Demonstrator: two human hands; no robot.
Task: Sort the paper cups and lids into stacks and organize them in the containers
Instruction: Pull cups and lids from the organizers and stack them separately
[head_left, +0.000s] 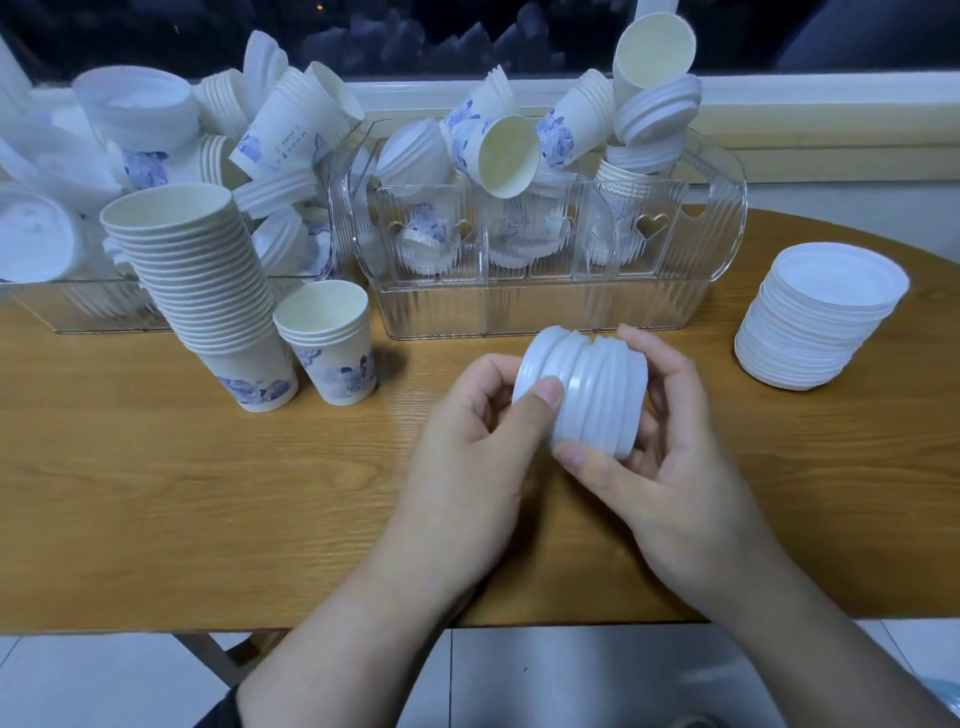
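1. Both hands hold a short bundle of white lids (584, 389) on its side, above the wooden table (156, 493)
2. Left hand (478, 431) pinches the bundle's left end, thumb on the rim
3. Right hand (654, 441) cups the right end, fingers curled round
4. Tall cup stack (208, 291) leans left; short cup stack (330, 343) just beside it
5. Lid pile (815, 317) at right
6. Clear containers (545, 306) behind, heaped with cups and lids
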